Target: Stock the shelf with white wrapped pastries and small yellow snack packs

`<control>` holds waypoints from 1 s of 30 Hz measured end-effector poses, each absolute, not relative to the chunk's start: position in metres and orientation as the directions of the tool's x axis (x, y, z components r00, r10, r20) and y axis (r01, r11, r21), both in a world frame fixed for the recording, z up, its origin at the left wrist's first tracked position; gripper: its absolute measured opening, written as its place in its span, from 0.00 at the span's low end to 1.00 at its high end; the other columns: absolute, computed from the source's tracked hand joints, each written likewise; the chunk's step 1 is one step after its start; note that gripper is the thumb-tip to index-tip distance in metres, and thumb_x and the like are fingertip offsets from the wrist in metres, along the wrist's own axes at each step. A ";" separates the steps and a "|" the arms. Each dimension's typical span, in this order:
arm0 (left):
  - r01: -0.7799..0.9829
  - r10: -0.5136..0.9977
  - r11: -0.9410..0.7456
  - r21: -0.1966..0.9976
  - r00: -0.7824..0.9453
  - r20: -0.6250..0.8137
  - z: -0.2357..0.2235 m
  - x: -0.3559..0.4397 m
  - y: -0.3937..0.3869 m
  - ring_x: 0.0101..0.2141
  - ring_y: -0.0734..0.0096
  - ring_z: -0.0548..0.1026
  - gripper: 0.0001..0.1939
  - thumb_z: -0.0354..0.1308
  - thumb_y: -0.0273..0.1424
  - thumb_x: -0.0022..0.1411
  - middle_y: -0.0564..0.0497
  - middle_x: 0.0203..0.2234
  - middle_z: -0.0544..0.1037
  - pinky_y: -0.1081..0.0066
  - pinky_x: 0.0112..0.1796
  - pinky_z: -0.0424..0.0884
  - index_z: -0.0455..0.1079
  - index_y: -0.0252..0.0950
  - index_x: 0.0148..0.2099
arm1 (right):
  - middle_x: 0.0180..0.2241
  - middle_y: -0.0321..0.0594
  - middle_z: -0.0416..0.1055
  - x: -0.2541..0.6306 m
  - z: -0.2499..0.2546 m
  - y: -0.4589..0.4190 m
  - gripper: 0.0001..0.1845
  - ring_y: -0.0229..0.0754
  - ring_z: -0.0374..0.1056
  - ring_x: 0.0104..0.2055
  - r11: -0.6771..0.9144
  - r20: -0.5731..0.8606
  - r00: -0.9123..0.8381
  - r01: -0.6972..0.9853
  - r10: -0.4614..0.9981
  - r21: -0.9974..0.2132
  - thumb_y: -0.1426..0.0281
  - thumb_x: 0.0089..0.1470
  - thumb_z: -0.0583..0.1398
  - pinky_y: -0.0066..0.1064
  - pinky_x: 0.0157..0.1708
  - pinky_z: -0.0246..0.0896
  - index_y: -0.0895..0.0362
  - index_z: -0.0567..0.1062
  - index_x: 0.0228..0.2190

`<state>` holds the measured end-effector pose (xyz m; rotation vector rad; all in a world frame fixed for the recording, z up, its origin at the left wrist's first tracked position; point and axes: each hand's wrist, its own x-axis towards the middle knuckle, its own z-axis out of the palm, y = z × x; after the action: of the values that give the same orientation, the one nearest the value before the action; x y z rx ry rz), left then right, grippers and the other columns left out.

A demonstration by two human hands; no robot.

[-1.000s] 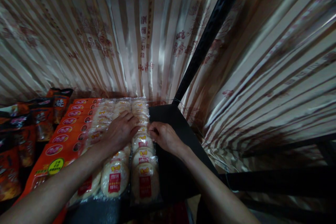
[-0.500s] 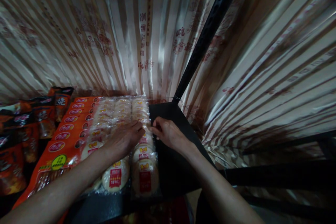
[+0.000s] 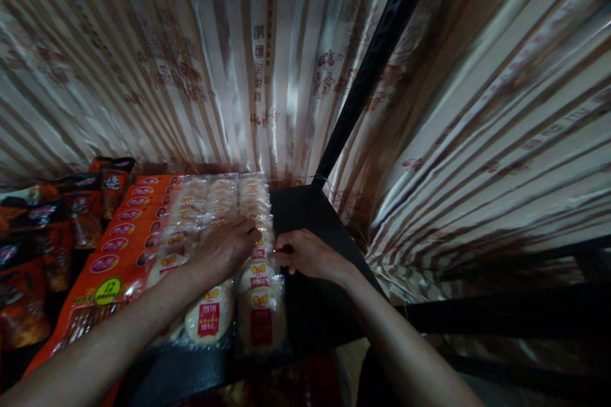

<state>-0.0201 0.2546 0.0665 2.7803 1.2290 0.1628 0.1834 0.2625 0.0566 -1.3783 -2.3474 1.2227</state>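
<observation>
As two hands (image 3: 230, 247) touch wrapped crackers (image 3: 260, 318), three rows (image 3: 210, 318)

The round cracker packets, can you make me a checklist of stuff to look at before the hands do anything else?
1. Left hand by the right-hand cracker row: ok, its fingers reach over that row from the left.
2. Right hand by the same row: ok, it is at the row's right edge.
3. Fingers gripping a wrapper: cannot tell, too dark and small.
4. Packets in that row lined up: ok, they overlap in one column.
5. Front packet hanging past the edge of the black shelf: cannot tell.
6. Orange packs lined up: ok, they overlap, left of the crackers.
</observation>
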 end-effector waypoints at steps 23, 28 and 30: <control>0.768 0.778 -0.627 0.133 0.626 0.054 0.075 -0.019 0.247 0.36 0.69 0.66 0.04 0.51 0.30 0.59 0.49 0.36 0.69 0.68 0.36 0.65 0.65 0.36 0.35 | 0.18 0.33 0.69 0.174 0.053 0.257 0.08 0.35 0.70 0.20 0.104 -0.218 -0.489 0.549 0.845 -0.829 0.66 0.56 0.53 0.21 0.18 0.63 0.57 0.64 0.28; 0.774 0.780 -0.624 0.108 0.625 0.031 0.078 -0.016 0.246 0.37 0.68 0.66 0.04 0.50 0.29 0.59 0.49 0.37 0.69 0.66 0.37 0.65 0.64 0.36 0.35 | 0.17 0.36 0.69 0.185 0.063 0.253 0.21 0.34 0.66 0.17 0.117 -0.381 -0.516 0.697 0.768 -0.707 0.53 0.53 0.54 0.20 0.13 0.56 0.60 0.68 0.26; 0.775 0.781 -0.623 0.103 0.624 0.023 0.078 -0.016 0.245 0.37 0.68 0.66 0.04 0.50 0.30 0.59 0.48 0.37 0.69 0.66 0.37 0.65 0.64 0.36 0.35 | 0.17 0.36 0.69 0.189 0.063 0.252 0.25 0.34 0.67 0.17 0.149 -0.442 -0.584 0.701 0.681 -0.697 0.51 0.52 0.53 0.20 0.14 0.55 0.60 0.69 0.22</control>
<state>-0.0157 0.2454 0.0781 2.7560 1.3229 0.1007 0.1886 0.2515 0.0630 -1.4423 -2.3981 1.4761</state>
